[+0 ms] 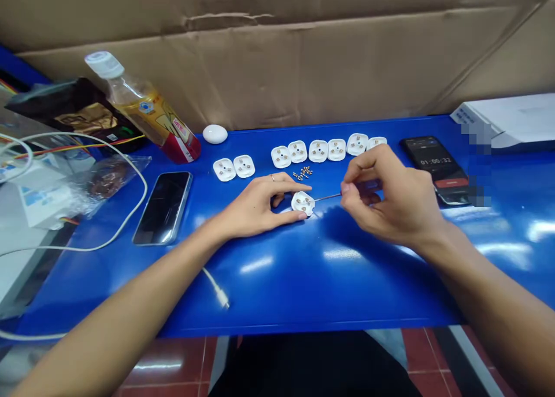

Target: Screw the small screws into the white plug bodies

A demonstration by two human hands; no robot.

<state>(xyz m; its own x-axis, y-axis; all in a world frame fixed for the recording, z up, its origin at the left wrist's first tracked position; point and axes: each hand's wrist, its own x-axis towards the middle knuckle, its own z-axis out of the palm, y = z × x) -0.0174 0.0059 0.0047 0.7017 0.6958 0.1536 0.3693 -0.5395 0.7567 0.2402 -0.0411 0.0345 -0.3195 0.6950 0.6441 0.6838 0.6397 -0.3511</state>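
A white plug housing (302, 204) with metal parts inside lies on the blue table. My left hand (264, 203) grips it between thumb and index finger. From the right, my right hand (385, 195) holds a thin screwdriver (327, 197), its shaft nearly level and its tip at the housing's right edge. The screwdriver's handle is hidden in my fingers. Just beyond the housing lies a small pile of screws (303, 173). More white plug housings (318, 151) stand in a row behind it, with another pair of housings (244, 166) farther left.
On the left are a phone (163, 208), a tilted drink bottle (147, 111), a white cable (117, 235) and a plastic bag (108, 180). A white egg-shaped object (215, 134) sits at the back. A phone with a timer (436, 169) and a white box (511, 117) are right. Cardboard (277, 67) walls the back.
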